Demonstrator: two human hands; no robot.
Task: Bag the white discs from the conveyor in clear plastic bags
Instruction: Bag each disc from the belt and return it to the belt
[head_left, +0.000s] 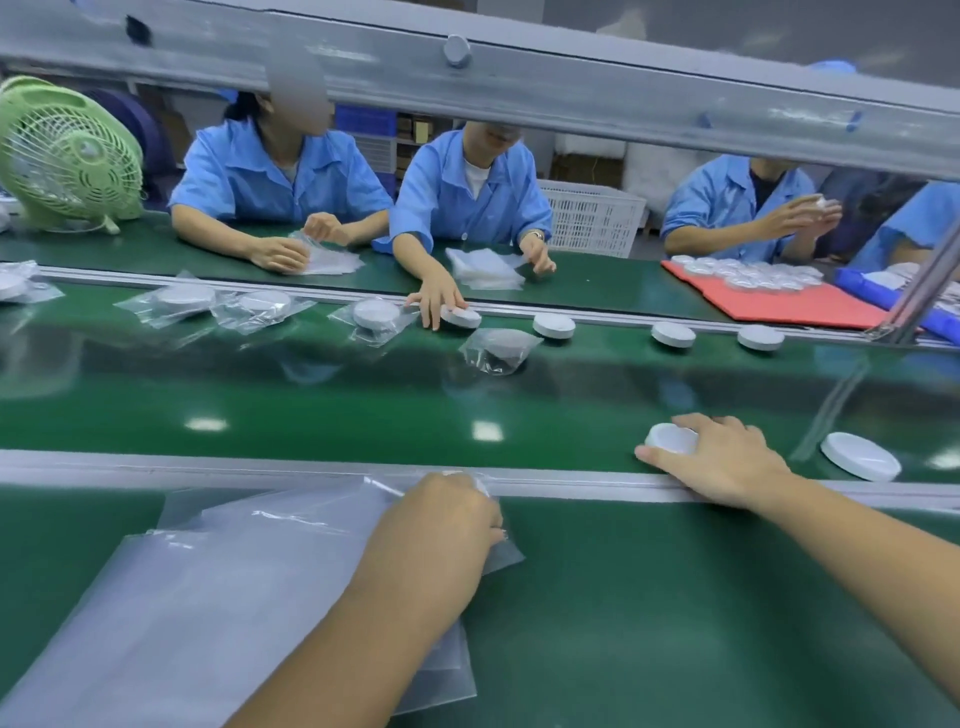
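the right hand (722, 457) is curling over a white disc (672, 439) at the near edge of the glossy green conveyor belt (363, 405). the thumb is lying along the disc's near side and the fingers are wrapping its far rim, so the hand is gripping it by the edge. the disc is looking like smooth, hard plastic, a low round puck: likely light, stiff and a little slippery, so holding it across the rim is suiting it. a second disc (860, 456) is lying near it to the right. the left hand (441, 514) is resting on the stack of bags (234, 597) on the near bench (649, 623), its fingers curling down and seemingly pinching the top bag (504, 551) at its right edge. the bags are looking like thin, limp, clear film, probably clingy, so the mouth is the place for opening one.
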